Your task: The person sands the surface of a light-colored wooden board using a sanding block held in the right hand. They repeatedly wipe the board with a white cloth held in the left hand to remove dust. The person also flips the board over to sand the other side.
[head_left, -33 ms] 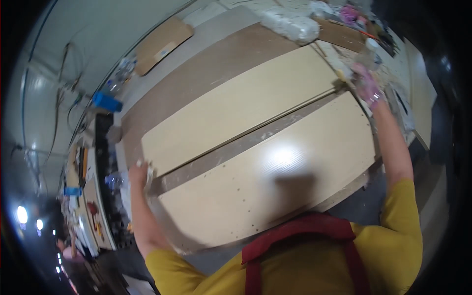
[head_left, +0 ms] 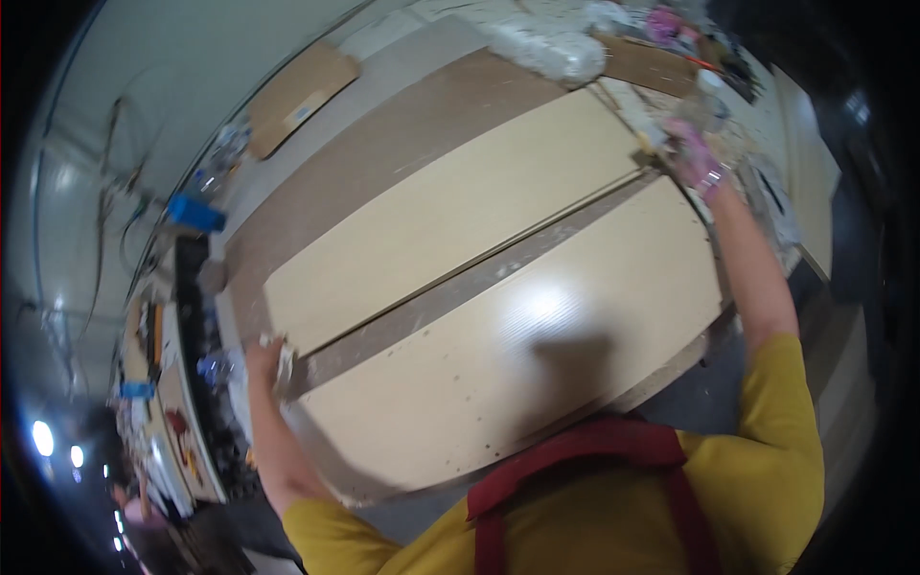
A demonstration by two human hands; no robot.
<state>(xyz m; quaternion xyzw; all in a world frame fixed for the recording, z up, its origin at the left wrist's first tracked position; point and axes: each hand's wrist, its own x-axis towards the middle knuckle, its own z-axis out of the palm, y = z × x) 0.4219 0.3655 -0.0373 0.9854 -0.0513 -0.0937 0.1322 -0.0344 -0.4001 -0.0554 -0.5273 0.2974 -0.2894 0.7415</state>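
Two long, pale wooden panels lie on the brown work surface, with a narrow gap between them. At the left end of the far panel (head_left: 450,211), my left hand (head_left: 264,358) is closed on a whitish, crumpled piece that looks like a rag (head_left: 286,366). My right hand (head_left: 694,158), in a thin pinkish glove, is at that panel's right end. Its fingers are curled beside a small yellowish tip (head_left: 645,143); what they hold is too blurred to name. The near panel (head_left: 431,402), dotted with small dark holes along its edges, lies closer to my body, touched by neither hand.
A clear bottle (head_left: 707,101) stands beyond my right hand, near clear plastic wrap (head_left: 551,56) and a cardboard strip (head_left: 647,65). Far left are a cardboard sheet (head_left: 304,99) and a blue box (head_left: 196,213). Another person (head_left: 144,510) is in the left background.
The whole view has shifted slightly, so the panels appear a little further left. Both hands remain at the ends of the far panel.
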